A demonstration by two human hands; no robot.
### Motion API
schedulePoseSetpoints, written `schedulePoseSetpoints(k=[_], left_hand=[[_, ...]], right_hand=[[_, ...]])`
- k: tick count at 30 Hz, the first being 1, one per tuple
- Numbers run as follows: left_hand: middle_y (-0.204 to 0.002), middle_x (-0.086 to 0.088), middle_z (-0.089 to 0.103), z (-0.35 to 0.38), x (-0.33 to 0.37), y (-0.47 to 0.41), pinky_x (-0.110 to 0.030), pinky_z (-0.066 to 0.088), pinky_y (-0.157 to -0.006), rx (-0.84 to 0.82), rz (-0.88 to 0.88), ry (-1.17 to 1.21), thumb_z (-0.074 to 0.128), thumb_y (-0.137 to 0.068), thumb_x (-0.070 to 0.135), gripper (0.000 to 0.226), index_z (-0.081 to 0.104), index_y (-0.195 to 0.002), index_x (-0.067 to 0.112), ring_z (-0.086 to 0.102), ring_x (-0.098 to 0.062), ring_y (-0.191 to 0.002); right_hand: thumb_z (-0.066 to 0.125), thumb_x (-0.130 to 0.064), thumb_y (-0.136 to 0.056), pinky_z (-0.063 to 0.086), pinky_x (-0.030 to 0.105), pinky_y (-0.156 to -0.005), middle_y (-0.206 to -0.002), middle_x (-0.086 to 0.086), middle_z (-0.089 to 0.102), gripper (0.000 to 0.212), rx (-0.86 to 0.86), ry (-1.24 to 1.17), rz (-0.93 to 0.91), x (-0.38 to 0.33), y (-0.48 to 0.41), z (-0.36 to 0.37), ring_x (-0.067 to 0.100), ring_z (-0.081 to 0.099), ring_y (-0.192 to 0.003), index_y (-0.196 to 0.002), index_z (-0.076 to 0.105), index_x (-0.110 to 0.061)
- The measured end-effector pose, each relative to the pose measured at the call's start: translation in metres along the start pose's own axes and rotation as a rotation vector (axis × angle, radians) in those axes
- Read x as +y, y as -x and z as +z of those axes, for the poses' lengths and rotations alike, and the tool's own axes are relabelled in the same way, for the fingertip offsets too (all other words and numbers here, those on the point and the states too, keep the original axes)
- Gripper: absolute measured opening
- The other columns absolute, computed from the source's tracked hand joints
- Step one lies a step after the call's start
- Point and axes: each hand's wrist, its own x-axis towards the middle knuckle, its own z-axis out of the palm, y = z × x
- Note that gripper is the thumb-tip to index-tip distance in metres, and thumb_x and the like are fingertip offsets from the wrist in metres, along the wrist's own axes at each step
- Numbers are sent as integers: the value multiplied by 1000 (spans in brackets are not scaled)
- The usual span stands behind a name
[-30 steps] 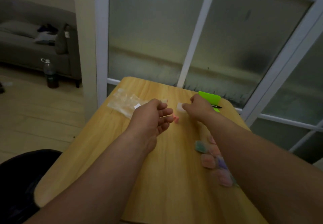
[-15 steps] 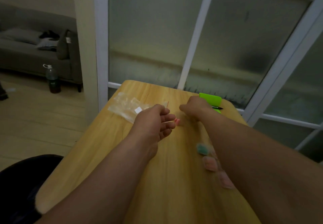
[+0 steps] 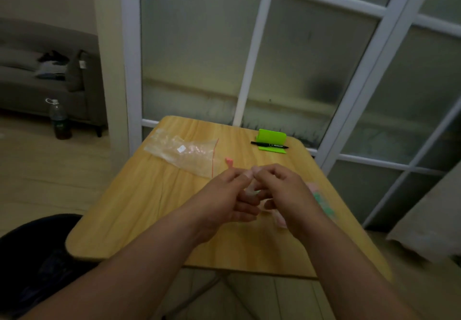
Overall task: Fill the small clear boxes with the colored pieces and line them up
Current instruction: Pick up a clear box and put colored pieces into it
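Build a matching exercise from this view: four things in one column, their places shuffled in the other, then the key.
Things
1. clear plastic bag with a red seal strip
2. black pen
3. small pink piece
4. small clear box

Places
a. lying on the bright green pad
b. pinched between the left hand and right hand
c. far left part of the wooden table
d. loose on the table, just right of the bag

Pairs: 1-c, 2-a, 3-d, 4-b

- A single head-worn, wide-angle camera looks forward and down onto the wooden table from close above its near edge.
- It faces the frosted glass door beyond.
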Motion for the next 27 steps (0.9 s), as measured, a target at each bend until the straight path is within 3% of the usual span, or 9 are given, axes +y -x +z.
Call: schedulePoseSetpoints(k=[4,8,11,15,18,20,22,25,27], left_hand=[[-93,-17,66,-2,-6,15,-36,60,-76,-14,14,-80,47,-110,35,27,62,-132,31,66,-27,-82],[-89,-13,65,-1,-11,23,-34,54,-64,30,27,-193,41,-111,41,26,64,-122,37,63,-24,-75],[-84,-10,63,2,-17,22,-32,52,-58,109,81,-293,33,-110,49,34,62,-114,31,61,-19,-67],[-73,7,61,4,-28,18,-18,43,-50,256,266,-424,30,-112,40,36,62,-104,24,57,0,-56],[-80,5,66,5,-38,14,-22,46,-56,332,334,-497,29,-112,38,38,62,-100,23,63,-3,-68],[-82,2,66,3,-43,10,-28,48,-60,368,348,-536,30,-112,37,37,62,-98,24,62,-8,-71],[-81,0,64,1,-43,9,-22,43,-54,403,340,-513,31,-111,32,34,61,-99,24,59,-8,-69],[-80,-4,64,-2,-38,9,-17,40,-47,470,322,-450,30,-110,34,33,62,-103,26,59,-11,-67],[-76,-13,65,0,-34,13,-22,45,-46,470,296,-314,31,-111,39,34,61,-106,24,61,-16,-61]], right_hand=[[68,-47,-99,52,37,-72,-92,-1,79,28,-10,-35,54,11,20,2,18,73,-81,-104,73,-20],[66,-50,-99,56,40,-76,-92,-1,79,28,-13,-11,65,14,30,10,21,75,-88,-103,71,-22],[61,-44,-102,56,41,-77,-92,1,78,27,8,24,64,12,32,22,21,73,-88,-102,68,-18],[56,-51,-104,58,46,-83,-93,1,76,34,60,16,65,12,34,40,21,72,-89,-101,67,-19],[53,-54,-104,59,44,-84,-97,2,73,35,105,-4,94,15,36,51,20,70,-93,-102,66,-22],[51,-47,-105,54,38,-74,-93,1,69,32,127,-13,89,14,37,56,17,67,-88,-102,65,-18],[50,-35,-106,50,36,-66,-87,0,63,26,129,8,75,13,37,59,15,62,-81,-98,63,-14],[51,-29,-104,60,51,-80,-94,7,67,24,129,-18,81,12,35,59,24,67,-89,-96,68,-15],[52,-32,-104,62,51,-80,-96,6,71,23,141,-13,35,12,34,55,24,70,-90,-97,70,-20]])
